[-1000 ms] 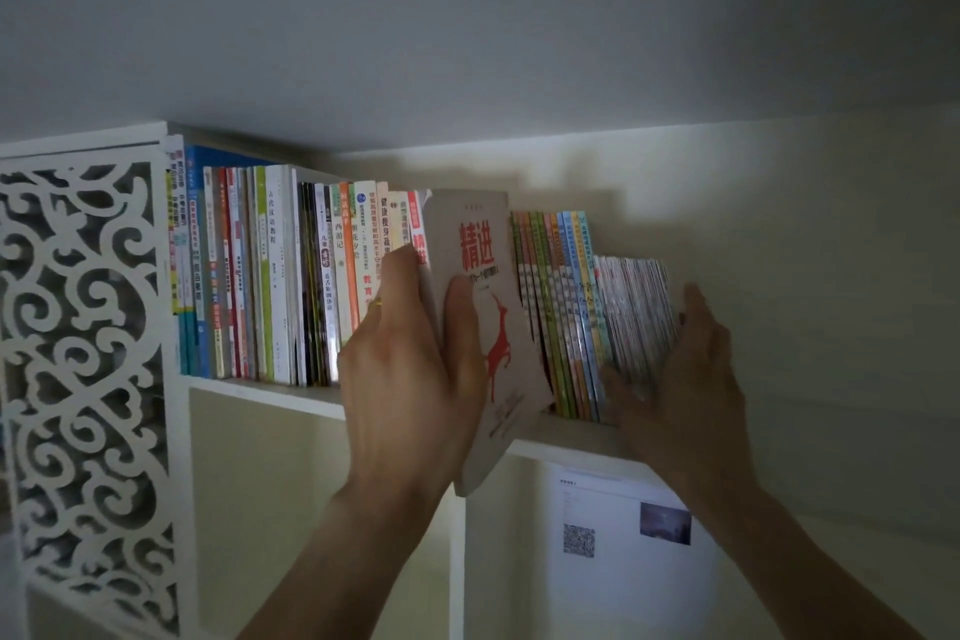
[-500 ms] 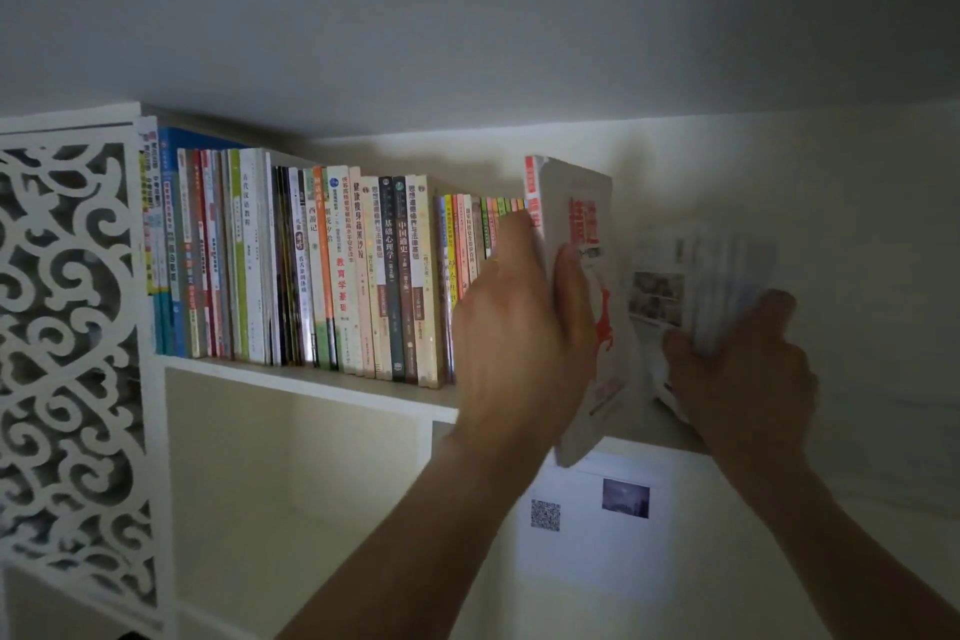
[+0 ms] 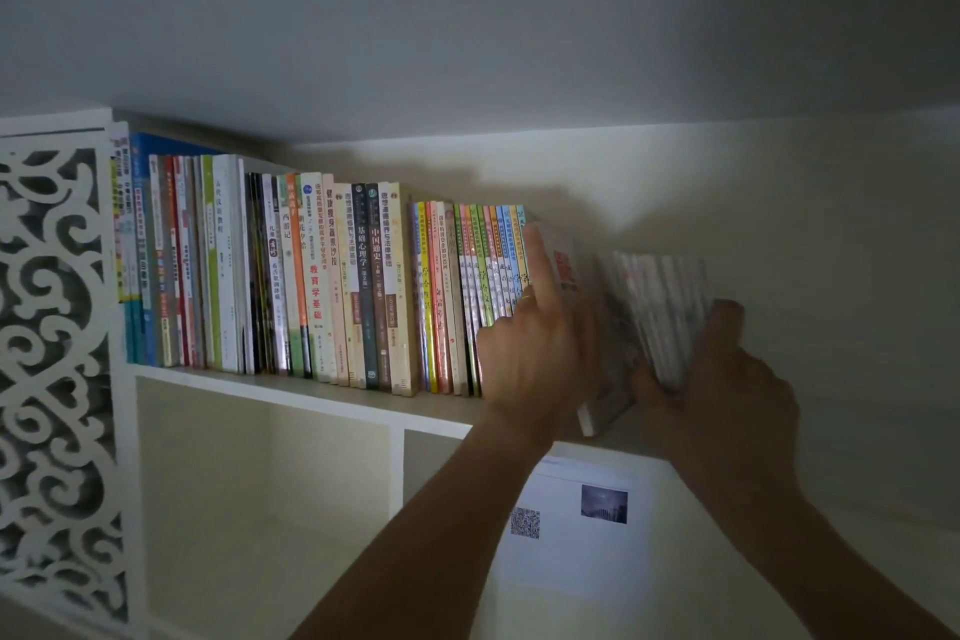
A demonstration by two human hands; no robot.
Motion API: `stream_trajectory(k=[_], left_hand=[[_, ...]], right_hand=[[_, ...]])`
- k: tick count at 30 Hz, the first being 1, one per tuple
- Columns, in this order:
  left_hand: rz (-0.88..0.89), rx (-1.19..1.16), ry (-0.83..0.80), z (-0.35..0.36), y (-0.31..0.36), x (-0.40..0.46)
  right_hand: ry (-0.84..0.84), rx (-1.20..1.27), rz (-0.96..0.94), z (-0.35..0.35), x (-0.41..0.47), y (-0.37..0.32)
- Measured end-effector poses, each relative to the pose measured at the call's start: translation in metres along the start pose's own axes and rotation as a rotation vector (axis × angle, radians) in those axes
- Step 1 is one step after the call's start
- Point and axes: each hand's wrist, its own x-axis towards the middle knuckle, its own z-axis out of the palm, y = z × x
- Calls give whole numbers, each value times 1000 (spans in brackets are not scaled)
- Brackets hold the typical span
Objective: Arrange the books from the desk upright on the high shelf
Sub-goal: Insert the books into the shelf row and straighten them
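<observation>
Since a moment ago the white book with red characters (image 3: pixel 569 276) has swung from leaning out over the shelf edge to nearly upright, slotted into the gap between the row of colourful thin books (image 3: pixel 483 276) and the stack of thin booklets (image 3: pixel 657 312). Its lower front corner still juts past the shelf edge (image 3: pixel 291 392), so it seems not fully pushed home. The left hand (image 3: pixel 535 353) grasps it along the spine side, index finger stretched up the spine; the rest is blurred. The right hand (image 3: pixel 727 374) curls around the booklets, tilting them rightward to keep the gap open. To the left a long row stands upright up to the fretwork side panel (image 3: pixel 52 327), so most shelving looks done. The desk is out of view, so I cannot tell what remains.
</observation>
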Motion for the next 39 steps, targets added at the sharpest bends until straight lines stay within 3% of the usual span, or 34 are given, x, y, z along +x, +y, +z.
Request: stream_trajectory(k=[2, 5, 10, 16, 19, 22, 26, 32, 35, 37, 39], left_hand=[[122, -105, -156, -6, -8, -12], [148, -229, -292, -16, -16, -18], [165, -76, -329, 1, -26, 0], [303, 47, -210, 1, -46, -15], [294, -32, -181, 5, -57, -19], [229, -257, -217, 3, -63, -21], [245, -347, -278, 4, -65, -20], [242, -376, -265, 4, -65, -22], [203, -456, -348, -4, -69, -27], [228, -359, -314, -13, -76, -37], [287, -137, -161, -25, -85, -48]], right_hand=[[-49, -9, 33, 10, 3, -5], [-87, 24, 42, 22, 10, -12], [-126, 43, 63, 30, 14, -20], [-157, 48, 66, 37, 14, -25], [-282, 77, 17, 48, 23, -31], [-355, 128, -8, 52, 26, -30], [-494, 358, 74, 51, 30, -26], [-423, 231, 86, 55, 21, -49], [-412, 279, 111, 49, 18, -50], [-323, 230, 62, 48, 11, -48], [-189, 79, -29, 48, 2, -50]])
